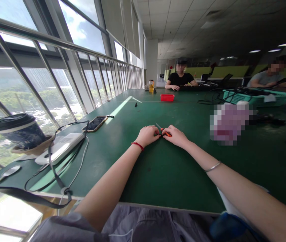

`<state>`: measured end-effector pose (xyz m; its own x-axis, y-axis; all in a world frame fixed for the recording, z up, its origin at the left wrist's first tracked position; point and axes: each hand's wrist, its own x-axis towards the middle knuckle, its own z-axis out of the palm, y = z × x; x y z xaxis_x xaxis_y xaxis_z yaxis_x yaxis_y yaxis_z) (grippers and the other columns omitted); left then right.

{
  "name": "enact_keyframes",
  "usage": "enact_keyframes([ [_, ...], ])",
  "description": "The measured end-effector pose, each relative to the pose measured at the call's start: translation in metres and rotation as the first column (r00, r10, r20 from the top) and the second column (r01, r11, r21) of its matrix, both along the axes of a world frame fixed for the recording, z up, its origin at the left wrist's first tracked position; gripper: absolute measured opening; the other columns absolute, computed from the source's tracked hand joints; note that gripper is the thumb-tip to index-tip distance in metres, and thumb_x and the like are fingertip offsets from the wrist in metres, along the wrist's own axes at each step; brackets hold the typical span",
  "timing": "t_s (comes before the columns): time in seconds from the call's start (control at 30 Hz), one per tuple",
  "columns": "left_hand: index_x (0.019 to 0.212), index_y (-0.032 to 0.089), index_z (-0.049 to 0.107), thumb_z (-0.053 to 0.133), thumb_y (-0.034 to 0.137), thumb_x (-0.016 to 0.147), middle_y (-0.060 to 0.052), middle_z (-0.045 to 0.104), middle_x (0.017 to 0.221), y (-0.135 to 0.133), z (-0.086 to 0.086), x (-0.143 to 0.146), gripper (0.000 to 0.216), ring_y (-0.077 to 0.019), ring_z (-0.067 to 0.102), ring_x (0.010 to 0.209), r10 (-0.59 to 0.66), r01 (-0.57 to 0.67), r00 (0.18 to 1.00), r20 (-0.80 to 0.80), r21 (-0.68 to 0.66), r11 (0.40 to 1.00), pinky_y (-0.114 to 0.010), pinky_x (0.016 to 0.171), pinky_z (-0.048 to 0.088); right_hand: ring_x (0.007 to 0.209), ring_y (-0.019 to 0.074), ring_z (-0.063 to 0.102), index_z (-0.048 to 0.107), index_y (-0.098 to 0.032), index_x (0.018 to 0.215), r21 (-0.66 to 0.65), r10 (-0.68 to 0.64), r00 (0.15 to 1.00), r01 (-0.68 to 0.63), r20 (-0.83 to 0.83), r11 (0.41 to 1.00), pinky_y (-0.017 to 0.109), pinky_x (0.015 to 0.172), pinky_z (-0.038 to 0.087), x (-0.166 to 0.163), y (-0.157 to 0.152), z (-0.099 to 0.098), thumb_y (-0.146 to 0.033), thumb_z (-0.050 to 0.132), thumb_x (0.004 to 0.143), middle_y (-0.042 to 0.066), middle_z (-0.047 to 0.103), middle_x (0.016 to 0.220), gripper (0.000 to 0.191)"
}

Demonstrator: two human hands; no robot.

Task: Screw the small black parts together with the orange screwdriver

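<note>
My right hand [175, 135] is closed on a small screwdriver [167, 133] with an orange-and-black handle; its thin metal shaft points away from me and to the left. My left hand [148, 135], with a red cord at the wrist, is closed beside it, thumb and fingers pinched together. Something small and dark shows between the two hands, too small to name. Both hands rest low over the green table [145, 174], their fingertips nearly meeting.
On the left lie a phone [95, 123], a white power bank [61, 148] with cables and a lidded coffee cup [19, 131]. Farther off stand a red tray [167, 97], a yellow bottle [151, 86] and a green basket [256, 97]. Two people sit beyond.
</note>
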<state>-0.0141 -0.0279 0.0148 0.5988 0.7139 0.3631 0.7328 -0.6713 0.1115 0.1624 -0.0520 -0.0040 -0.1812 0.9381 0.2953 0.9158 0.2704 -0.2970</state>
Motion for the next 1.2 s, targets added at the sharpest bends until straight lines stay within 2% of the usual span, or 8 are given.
enact_keyframes([
  [0.13, 0.083, 0.02, 0.067, 0.055, 0.03, 0.081, -0.003, 0.066, 0.092, -0.003, 0.0, 0.005, 0.016, -0.0165, 0.061, 0.081, -0.011, 0.011, 1.0, 0.008, -0.004, 1.0, -0.025, 0.073, 0.047, 0.079, 0.0139, 0.055, 0.064, -0.027, 0.095, 0.008, 0.01, 1.0, -0.01, -0.007, 1.0, 0.023, 0.059, 0.036, 0.0, -0.001, 0.0, -0.032, 0.056, 0.079, 0.002, 0.053, 0.095, 0.019],
  [0.4, 0.08, 0.021, 0.069, 0.061, 0.028, 0.077, -0.001, 0.067, 0.092, 0.001, -0.003, 0.004, 0.011, -0.0159, 0.061, 0.083, -0.04, 0.048, 0.99, 0.135, -0.057, 0.997, -0.024, 0.073, 0.047, 0.08, 0.0141, 0.055, 0.064, -0.026, 0.094, 0.025, 0.032, 0.999, -0.031, -0.014, 0.999, 0.023, 0.058, 0.036, 0.0, -0.003, 0.002, -0.035, 0.058, 0.079, 0.002, 0.054, 0.097, 0.018],
  [0.5, 0.076, 0.02, 0.07, 0.065, 0.026, 0.073, -0.001, 0.068, 0.087, 0.006, -0.006, 0.004, 0.009, -0.0146, 0.061, 0.078, -0.027, 0.057, 0.976, 0.218, -0.134, 0.989, -0.024, 0.072, 0.047, 0.08, 0.0133, 0.055, 0.064, -0.026, 0.094, 0.033, 0.054, 0.998, -0.054, -0.013, 0.998, 0.023, 0.058, 0.036, 0.0, -0.004, 0.003, -0.035, 0.057, 0.08, 0.001, 0.055, 0.099, 0.017],
  [0.63, 0.071, 0.016, 0.072, 0.068, 0.023, 0.07, -0.001, 0.069, 0.075, 0.013, -0.008, 0.001, 0.008, -0.0132, 0.062, 0.07, -0.041, 0.146, 0.93, 0.366, -0.264, 0.953, -0.022, 0.068, 0.047, 0.081, 0.0129, 0.055, 0.065, -0.027, 0.093, 0.052, 0.086, 0.996, -0.085, -0.013, 0.995, 0.023, 0.061, 0.036, 0.0, -0.006, 0.005, -0.034, 0.057, 0.081, 0.0, 0.056, 0.101, 0.016],
  [0.73, 0.07, 0.014, 0.072, 0.07, 0.024, 0.068, -0.002, 0.069, 0.071, 0.016, -0.007, -0.002, 0.01, -0.0138, 0.063, 0.069, -0.044, 0.187, 0.911, 0.411, -0.316, 0.93, -0.021, 0.066, 0.048, 0.081, 0.0128, 0.056, 0.065, -0.027, 0.094, 0.061, 0.103, 0.995, -0.102, -0.01, 0.993, 0.023, 0.061, 0.036, 0.0, -0.007, 0.006, -0.033, 0.057, 0.081, 0.0, 0.057, 0.101, 0.016],
  [0.97, 0.073, 0.017, 0.074, 0.069, 0.027, 0.069, -0.002, 0.071, 0.077, 0.011, 0.0, -0.002, 0.012, -0.0146, 0.063, 0.07, -0.002, 0.092, 0.954, 0.3, -0.286, 0.954, -0.022, 0.067, 0.047, 0.082, 0.0134, 0.057, 0.065, -0.028, 0.094, 0.061, 0.119, 0.993, -0.12, 0.015, 0.991, 0.023, 0.06, 0.037, -0.001, -0.007, 0.005, -0.033, 0.057, 0.081, 0.0, 0.058, 0.102, 0.016],
  [1.1, 0.077, 0.02, 0.073, 0.064, 0.027, 0.075, -0.002, 0.071, 0.085, 0.004, 0.005, 0.0, 0.012, -0.0164, 0.063, 0.078, -0.012, 0.041, 0.988, 0.156, -0.186, 0.982, -0.024, 0.071, 0.047, 0.082, 0.0134, 0.057, 0.065, -0.028, 0.094, 0.066, 0.115, 0.993, -0.116, 0.018, 0.991, 0.023, 0.061, 0.038, 0.0, -0.006, 0.005, -0.033, 0.057, 0.081, 0.0, 0.058, 0.102, 0.016],
  [1.2, 0.086, 0.022, 0.072, 0.056, 0.025, 0.082, -0.003, 0.069, 0.09, 0.0, 0.008, 0.001, 0.018, -0.0173, 0.062, 0.083, -0.067, 0.068, 0.998, 0.014, -0.082, 0.994, -0.024, 0.072, 0.047, 0.081, 0.0135, 0.057, 0.066, -0.028, 0.095, 0.063, 0.111, 0.994, -0.112, 0.021, 0.992, 0.024, 0.061, 0.039, 0.0, -0.005, 0.005, -0.034, 0.057, 0.081, 0.0, 0.058, 0.102, 0.017],
])
